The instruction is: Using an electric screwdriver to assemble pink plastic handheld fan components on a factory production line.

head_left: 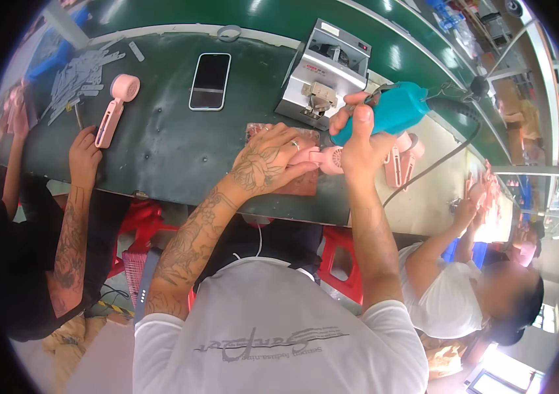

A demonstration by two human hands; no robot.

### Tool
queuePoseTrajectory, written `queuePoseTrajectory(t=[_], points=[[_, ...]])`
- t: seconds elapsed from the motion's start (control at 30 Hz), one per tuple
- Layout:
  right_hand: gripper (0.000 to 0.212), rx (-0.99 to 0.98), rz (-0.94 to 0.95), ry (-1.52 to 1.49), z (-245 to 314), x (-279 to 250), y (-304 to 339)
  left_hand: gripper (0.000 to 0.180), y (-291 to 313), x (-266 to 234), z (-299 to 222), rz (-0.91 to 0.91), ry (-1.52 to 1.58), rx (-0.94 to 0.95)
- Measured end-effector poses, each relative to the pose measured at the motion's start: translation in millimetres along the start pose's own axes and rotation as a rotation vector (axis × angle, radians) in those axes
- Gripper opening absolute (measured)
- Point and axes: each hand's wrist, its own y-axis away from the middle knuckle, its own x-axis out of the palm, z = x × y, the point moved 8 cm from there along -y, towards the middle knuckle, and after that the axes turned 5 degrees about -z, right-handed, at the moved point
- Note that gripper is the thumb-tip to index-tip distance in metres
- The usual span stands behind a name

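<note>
My left hand (265, 157), tattooed and with a ring on one finger, is closed on a pink handheld fan (332, 160), pressing it down on a reddish mat (301, 186). The fan's round head sticks out to the right of my fingers. My right hand (366, 150) is wrapped round a teal corded electric screwdriver (399, 111), thumb up along its body. The tool's tip is hidden behind my hand, close to the fan head. Just right of my right wrist, more pink fans (400, 161) lie on the pale part of the bench.
A grey metal machine (325, 72) stands behind my hands. On the green bench (161, 131) lie a phone (210, 81), another pink fan (117, 108) and a pile of grey strips (86, 75). A black cord (453, 148) hangs at right. Co-workers sit on both sides.
</note>
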Motion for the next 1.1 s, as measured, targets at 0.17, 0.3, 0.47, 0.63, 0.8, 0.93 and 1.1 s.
queuePoseTrajectory(t=[0.17,0.3,0.47,0.63,0.8,0.93,1.1], points=[[0.029,0.056,-0.003,-0.050,-11,0,6,0.049,1,-2,1,0.032,-0.042,-0.038],[0.028,0.051,0.002,-0.022,-18,0,8,0.048,0,-7,-3,0.023,-0.049,-0.036],[0.034,0.073,0.015,0.024,-34,-8,13,0.049,-1,-1,-5,0.027,-0.074,-0.001],[0.033,0.038,0.036,0.039,-39,-3,15,0.052,2,2,-3,0.037,-0.127,-0.002],[0.033,0.025,0.024,0.050,-37,-2,16,0.046,2,-7,-10,-0.083,-0.157,0.096],[0.032,0.082,-0.003,0.077,-31,-3,9,0.055,1,4,-2,0.080,-0.113,-0.027],[0.029,-0.008,-0.019,0.027,-15,12,-16,0.050,5,5,1,0.078,-0.140,-0.017]])
